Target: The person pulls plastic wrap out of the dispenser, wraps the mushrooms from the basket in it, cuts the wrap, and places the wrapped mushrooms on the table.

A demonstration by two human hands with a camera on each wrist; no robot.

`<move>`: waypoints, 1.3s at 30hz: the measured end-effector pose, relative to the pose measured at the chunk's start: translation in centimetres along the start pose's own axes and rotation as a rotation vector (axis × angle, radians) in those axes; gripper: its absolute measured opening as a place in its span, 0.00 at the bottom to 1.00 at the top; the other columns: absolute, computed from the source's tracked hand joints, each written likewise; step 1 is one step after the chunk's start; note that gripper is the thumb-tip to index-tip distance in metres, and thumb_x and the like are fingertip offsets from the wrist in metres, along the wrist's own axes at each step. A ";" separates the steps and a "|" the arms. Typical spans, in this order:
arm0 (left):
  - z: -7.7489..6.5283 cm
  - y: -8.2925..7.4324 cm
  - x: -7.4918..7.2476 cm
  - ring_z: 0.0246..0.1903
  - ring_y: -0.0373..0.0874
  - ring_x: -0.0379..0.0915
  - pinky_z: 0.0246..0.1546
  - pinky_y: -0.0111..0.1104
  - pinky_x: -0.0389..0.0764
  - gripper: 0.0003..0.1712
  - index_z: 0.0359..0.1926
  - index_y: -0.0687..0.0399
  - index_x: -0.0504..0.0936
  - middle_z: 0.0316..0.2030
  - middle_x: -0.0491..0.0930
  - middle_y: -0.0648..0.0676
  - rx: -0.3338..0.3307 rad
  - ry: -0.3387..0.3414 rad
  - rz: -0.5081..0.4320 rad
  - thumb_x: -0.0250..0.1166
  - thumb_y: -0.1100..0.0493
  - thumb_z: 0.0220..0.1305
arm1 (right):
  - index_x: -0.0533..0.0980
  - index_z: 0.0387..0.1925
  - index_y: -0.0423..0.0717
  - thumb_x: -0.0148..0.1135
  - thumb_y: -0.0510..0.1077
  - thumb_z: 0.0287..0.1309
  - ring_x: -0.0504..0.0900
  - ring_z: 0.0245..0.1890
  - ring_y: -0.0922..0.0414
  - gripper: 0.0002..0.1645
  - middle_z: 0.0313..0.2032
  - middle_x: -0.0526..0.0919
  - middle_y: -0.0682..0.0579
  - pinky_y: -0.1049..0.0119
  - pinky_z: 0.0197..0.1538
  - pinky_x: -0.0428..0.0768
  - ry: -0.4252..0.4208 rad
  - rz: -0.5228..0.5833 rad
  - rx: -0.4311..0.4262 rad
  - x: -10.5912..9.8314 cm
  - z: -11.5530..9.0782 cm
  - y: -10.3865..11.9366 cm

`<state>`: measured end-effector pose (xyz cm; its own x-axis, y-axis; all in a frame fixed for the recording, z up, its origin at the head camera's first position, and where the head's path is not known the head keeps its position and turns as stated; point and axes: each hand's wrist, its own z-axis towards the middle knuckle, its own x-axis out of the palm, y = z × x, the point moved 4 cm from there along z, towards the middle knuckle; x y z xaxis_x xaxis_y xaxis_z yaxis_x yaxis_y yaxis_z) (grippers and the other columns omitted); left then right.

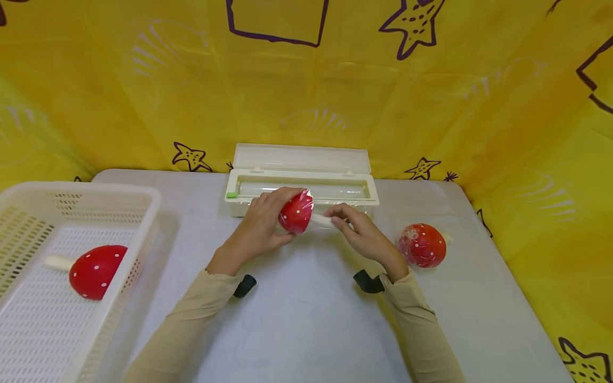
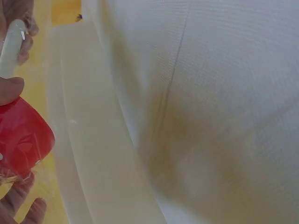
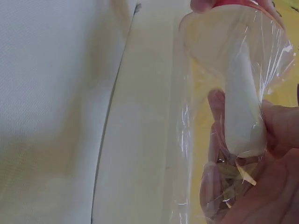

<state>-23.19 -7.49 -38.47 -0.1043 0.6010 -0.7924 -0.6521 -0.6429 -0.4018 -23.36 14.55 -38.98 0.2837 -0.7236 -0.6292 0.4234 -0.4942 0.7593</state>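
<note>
My left hand (image 1: 258,221) grips the red, white-dotted cap of a toy mushroom (image 1: 298,211), held sideways with its stem toward the right. My right hand (image 1: 360,234) pinches the white stem (image 3: 243,112) near its end. Clear cling film (image 3: 275,56) covers the cap's underside and stem, gathered in creases around the stem's end in the right wrist view. Just behind the hands stands a cream cling film dispenser (image 1: 301,158), lid raised and a film roll (image 1: 306,190) inside. In the left wrist view the thumb lies against the cap (image 2: 25,135), close to the stem.
At the left, a white perforated basket (image 1: 152,205) holds another red mushroom (image 1: 97,271). A film-covered red mushroom (image 1: 422,246) lies on the white table (image 1: 306,330) at the right. Behind the table hangs a yellow patterned cloth (image 1: 306,90).
</note>
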 end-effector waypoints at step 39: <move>3.5 0.2 -3.6 0.60 0.53 0.67 0.59 0.50 0.68 0.50 0.75 0.43 0.59 0.65 0.72 0.55 -0.005 -0.056 -0.179 0.76 0.52 0.55 | 0.79 0.52 0.32 0.64 0.34 0.61 0.84 0.50 0.44 0.17 0.50 0.85 0.38 0.49 0.57 0.80 -0.288 -0.138 -0.279 -3.4 2.7 3.4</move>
<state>-25.60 -8.16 -34.06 -0.0289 0.7314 -0.6813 -0.6607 -0.5255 -0.5361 -25.23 13.98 -33.81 -0.0266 -0.7845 -0.6196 0.6684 -0.4748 0.5725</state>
